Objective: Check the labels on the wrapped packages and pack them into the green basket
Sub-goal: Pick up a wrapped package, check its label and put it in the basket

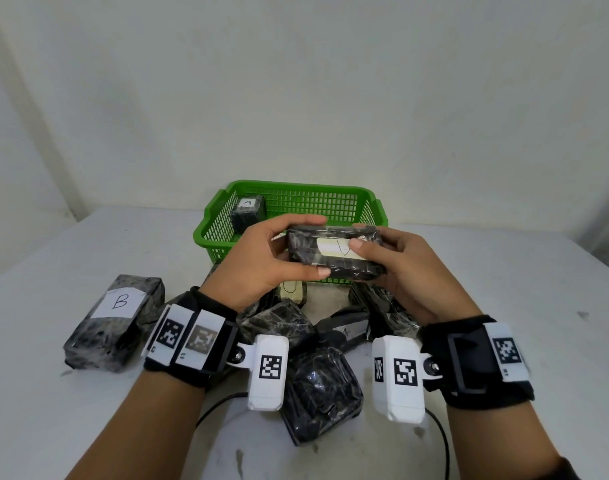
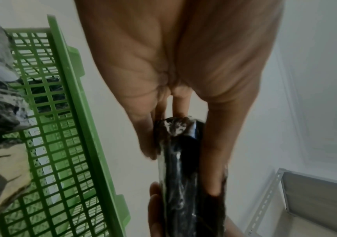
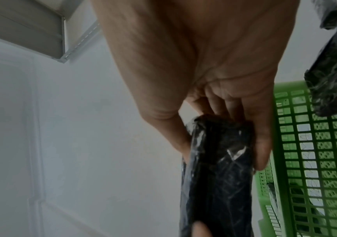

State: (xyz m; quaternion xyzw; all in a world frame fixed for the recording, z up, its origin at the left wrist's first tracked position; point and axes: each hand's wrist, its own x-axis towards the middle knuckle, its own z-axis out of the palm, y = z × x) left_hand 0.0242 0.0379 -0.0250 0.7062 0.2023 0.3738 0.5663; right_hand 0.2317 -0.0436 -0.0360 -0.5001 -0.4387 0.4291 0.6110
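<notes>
Both hands hold one black wrapped package [image 1: 334, 252] in the air, just in front of the green basket [image 1: 296, 192]. Its white label [image 1: 334, 250] faces up and reads A. My left hand [image 1: 279, 251] grips the package's left end, thumb on the near side and fingers over the far edge. At the right end my right hand [image 1: 386, 258] grips it, thumb on the label. The wrist views show the same package [image 2: 179, 160] [image 3: 220, 160] pinched between fingers and thumb, with the basket [image 2: 62, 128] [image 3: 315, 152] beside it. Another package labelled A [image 1: 248, 211] lies inside the basket at the left.
A long package labelled B [image 1: 114, 322] lies on the white table [image 1: 504, 323] at the left. Several more black wrapped packages [image 1: 318, 386] are heaped under my wrists. Cables [image 1: 441, 441] run along the near table. A metal shelf [image 2: 315, 200] stands off to the side.
</notes>
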